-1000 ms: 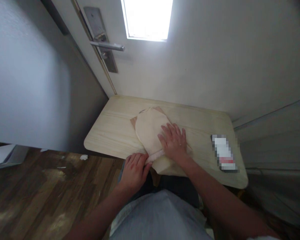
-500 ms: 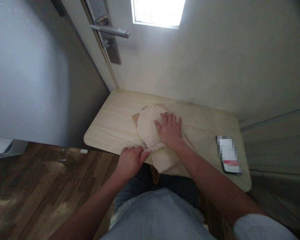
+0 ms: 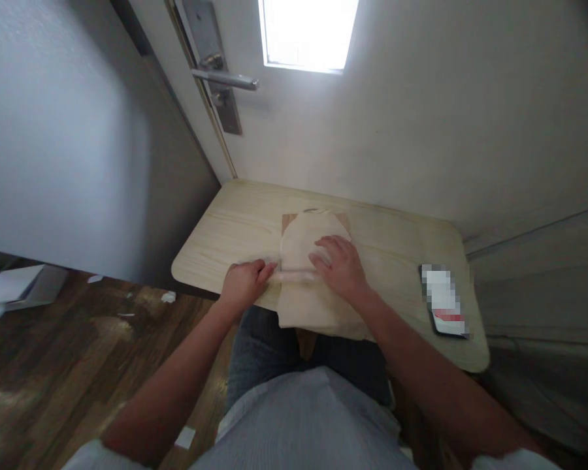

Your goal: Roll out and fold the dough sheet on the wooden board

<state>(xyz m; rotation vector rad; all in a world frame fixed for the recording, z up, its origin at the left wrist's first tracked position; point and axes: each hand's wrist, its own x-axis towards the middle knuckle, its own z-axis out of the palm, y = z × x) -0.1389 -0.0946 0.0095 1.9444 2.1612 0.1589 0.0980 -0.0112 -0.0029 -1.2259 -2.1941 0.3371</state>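
Observation:
A cream cloth (image 3: 306, 245) lies on a pale wooden table (image 3: 225, 235), with brown paper or fabric showing under its far edge. Its near part hangs over the table's front edge. My left hand (image 3: 242, 284) is closed, pinching the left end of a pinkish strip (image 3: 294, 276) that runs across the cloth. My right hand (image 3: 340, 267) lies on the cloth with fingers curved, pressing down at the strip's right end.
A phone (image 3: 443, 303) lies on the table's right side near the front edge. A white door with a metal lever handle (image 3: 225, 79) stands behind the table. Grey wall at the left; wooden floor with paper scraps (image 3: 166, 297) below.
The cloth and strip have turned so the strip now lies level across the table. My left hand moved up onto the table edge; my right hand shifted slightly toward me.

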